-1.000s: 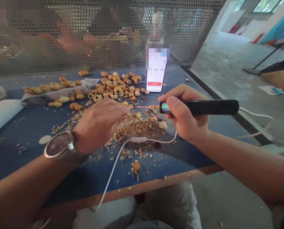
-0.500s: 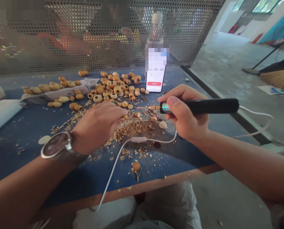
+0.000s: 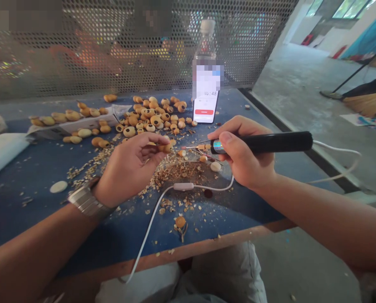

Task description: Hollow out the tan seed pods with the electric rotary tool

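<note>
A small tan gourd [image 3: 166, 146] is pinched between the fingertips of my left hand [image 3: 133, 162], which wears a watch [image 3: 88, 200] on its wrist. My right hand [image 3: 246, 153] grips a black pen-shaped rotary tool [image 3: 279, 142], its thin tip pointing left, a short way from the gourd. A white cord runs from the tool's rear. Behind my hands lies a heap of small gourds [image 3: 156, 120], many with dark round holes cut in them. Seeds and crumbs [image 3: 175, 170] are scattered under my hands.
A phone [image 3: 204, 107] showing a timer leans on a clear bottle [image 3: 206, 44]. More whole gourds [image 3: 59, 118] rest on a paper packet at left. A white cable with an inline switch [image 3: 183, 185] crosses the blue table [image 3: 112, 244]. A perforated metal panel [image 3: 90, 50] rises behind.
My left hand has turned, palm side showing, and lifted a gourd that now shows in its fingertips. The right hand with the rotary tool has barely moved.
</note>
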A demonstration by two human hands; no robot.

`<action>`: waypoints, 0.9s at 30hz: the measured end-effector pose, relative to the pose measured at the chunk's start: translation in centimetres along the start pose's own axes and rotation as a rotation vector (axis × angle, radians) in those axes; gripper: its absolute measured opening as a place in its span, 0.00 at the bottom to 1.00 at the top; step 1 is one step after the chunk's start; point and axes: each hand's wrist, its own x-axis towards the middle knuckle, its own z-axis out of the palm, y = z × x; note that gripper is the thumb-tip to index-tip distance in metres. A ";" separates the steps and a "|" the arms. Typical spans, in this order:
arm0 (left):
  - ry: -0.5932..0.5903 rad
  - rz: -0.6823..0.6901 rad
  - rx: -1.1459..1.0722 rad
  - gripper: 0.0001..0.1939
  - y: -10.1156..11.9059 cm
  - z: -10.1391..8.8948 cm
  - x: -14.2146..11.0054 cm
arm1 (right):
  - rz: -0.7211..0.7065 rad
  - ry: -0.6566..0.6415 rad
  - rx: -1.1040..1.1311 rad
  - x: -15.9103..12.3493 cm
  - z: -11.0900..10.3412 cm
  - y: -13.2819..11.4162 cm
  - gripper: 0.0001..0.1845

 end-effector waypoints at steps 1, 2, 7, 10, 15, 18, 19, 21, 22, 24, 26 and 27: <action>-0.014 -0.029 -0.059 0.12 -0.1 0.2 -0.1 | 0.001 -0.003 0.001 0.0 0.0 0.0 0.13; -0.028 -0.043 -0.106 0.12 -0.1 0.4 -0.1 | -0.002 -0.007 0.005 0.0 0.0 0.0 0.13; -0.074 0.001 -0.147 0.12 0.4 0.7 -0.5 | -0.026 -0.023 0.009 -0.1 0.0 0.0 0.13; -0.080 0.015 -0.189 0.11 0.6 0.8 -0.7 | -0.045 -0.019 -0.010 -0.2 0.0 -0.1 0.12; -0.058 0.071 -0.256 0.12 0.3 1.2 -0.8 | -0.138 -0.006 -0.100 -0.3 -0.1 -0.6 0.12; -0.047 0.111 -0.183 0.12 0.2 1.0 -0.8 | -0.176 -0.009 -0.125 -0.3 -0.1 -0.8 0.11; -0.042 0.133 -0.138 0.12 0.2 0.9 -0.7 | -0.179 -0.004 -0.127 -0.3 -0.2 -0.9 0.11; -0.016 0.222 0.016 0.13 0.5 0.3 -0.5 | -0.182 0.005 -0.130 -0.2 -0.2 -0.8 0.11; 0.004 0.298 0.135 0.14 0.7 0.0 -0.3 | -0.183 0.010 -0.130 -0.2 -0.2 -0.8 0.12; 0.082 0.498 0.376 0.14 0.9 -0.8 0.1 | -0.176 0.014 -0.130 -0.2 -0.2 -0.7 0.12; 0.000 0.574 0.538 0.15 0.8 -1.6 0.4 | -0.161 0.016 -0.119 -0.3 -0.1 -0.7 0.13; -0.077 0.573 0.618 0.16 0.7 -1.9 0.5 | -0.153 0.015 -0.110 -0.3 -0.1 -0.7 0.13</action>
